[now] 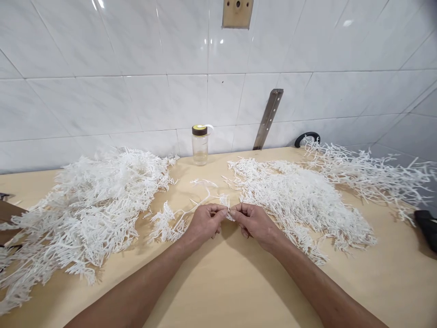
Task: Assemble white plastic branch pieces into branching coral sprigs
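My left hand (206, 222) and my right hand (251, 222) meet fingertip to fingertip above the table's middle, both closed in a pinch. Between them is a small tuft of white plastic twigs (224, 199), part of a branched white plastic stem (191, 208) that runs left behind my left hand. The exact point each hand pinches is partly hidden by the fingers. A large heap of bushy white branches (105, 205) lies to the left. Right of my right hand spreads a flatter pile of short white twig pieces (300, 196).
Barer, longer white branches (368, 171) lie at the far right. A clear jar with a dark lid (200, 148) stands by the tiled wall. A perforated metal strip (269, 119) leans there. Black objects (426, 228) sit at the right edge, and a black ring-shaped handle (307, 138) behind.
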A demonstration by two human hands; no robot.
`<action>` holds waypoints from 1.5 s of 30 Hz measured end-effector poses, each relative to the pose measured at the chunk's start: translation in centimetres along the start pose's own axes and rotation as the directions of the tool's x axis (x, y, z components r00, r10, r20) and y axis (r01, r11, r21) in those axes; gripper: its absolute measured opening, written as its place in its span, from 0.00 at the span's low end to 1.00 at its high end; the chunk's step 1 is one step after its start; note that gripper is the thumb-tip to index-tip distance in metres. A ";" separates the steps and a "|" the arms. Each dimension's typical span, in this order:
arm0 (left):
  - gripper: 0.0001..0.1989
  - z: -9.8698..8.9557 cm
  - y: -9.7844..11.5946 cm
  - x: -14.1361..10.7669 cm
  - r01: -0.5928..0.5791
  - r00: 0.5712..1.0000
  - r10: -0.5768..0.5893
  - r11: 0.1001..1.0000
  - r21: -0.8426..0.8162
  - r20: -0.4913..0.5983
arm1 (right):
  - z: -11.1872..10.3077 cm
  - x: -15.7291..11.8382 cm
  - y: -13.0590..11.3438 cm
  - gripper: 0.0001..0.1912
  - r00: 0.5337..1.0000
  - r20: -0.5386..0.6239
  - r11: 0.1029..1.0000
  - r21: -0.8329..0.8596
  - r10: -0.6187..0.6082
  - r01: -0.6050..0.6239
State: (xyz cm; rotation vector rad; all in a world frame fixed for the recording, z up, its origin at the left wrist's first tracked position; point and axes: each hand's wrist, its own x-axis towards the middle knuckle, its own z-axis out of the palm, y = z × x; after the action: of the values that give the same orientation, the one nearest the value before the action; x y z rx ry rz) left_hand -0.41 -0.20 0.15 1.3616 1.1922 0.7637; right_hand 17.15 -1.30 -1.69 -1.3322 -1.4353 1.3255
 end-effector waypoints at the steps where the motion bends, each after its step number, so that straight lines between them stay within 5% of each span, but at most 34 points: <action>1: 0.15 -0.1 0.2 0.0 0.020 1.000 -0.019 1.000 -0.022 0.018 | 0.0 0.0 0.0 0.16 1.000 0.002 1.000 -0.014 -0.001 0.001; 10: 0.16 -0.5 0.8 0.1 0.144 0.990 -0.143 0.988 -0.063 0.020 | 0.7 -0.3 -0.1 0.11 0.992 -0.034 0.963 -0.247 -0.121 0.109; 22: 0.17 -0.3 0.4 0.1 0.174 0.984 -0.174 0.915 -0.365 0.033 | 1.1 -0.9 -0.4 0.06 0.901 -0.038 0.794 -0.489 -0.433 0.361; 28: 0.18 -0.1 0.4 0.2 0.168 0.986 -0.165 0.913 -0.372 0.040 | 1.6 -1.2 -0.7 0.08 0.815 0.095 0.672 -0.515 -0.572 0.532; 38: 0.20 -0.9 0.0 1.2 0.085 0.988 -0.134 0.881 -0.465 -0.073 | 2.8 -3.1 -1.6 0.07 0.809 0.337 0.679 -0.441 -0.481 0.587; 40: 0.20 -1.1 0.0 1.3 0.090 0.992 -0.122 0.886 -0.454 -0.042 | 2.8 -3.1 -1.8 0.07 0.821 0.272 0.693 -0.442 -0.501 0.570; 45: 0.20 -1.4 -0.2 1.3 0.119 0.992 -0.120 0.895 -0.431 0.025 | -0.1 -1.6 -1.5 0.06 0.831 -0.127 0.694 -0.625 -0.541 0.357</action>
State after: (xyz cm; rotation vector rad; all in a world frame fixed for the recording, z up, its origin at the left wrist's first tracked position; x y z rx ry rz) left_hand -1.38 1.41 0.00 0.9113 1.0201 0.8796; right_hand 17.28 -2.73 -0.04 -1.3358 -1.8677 0.3228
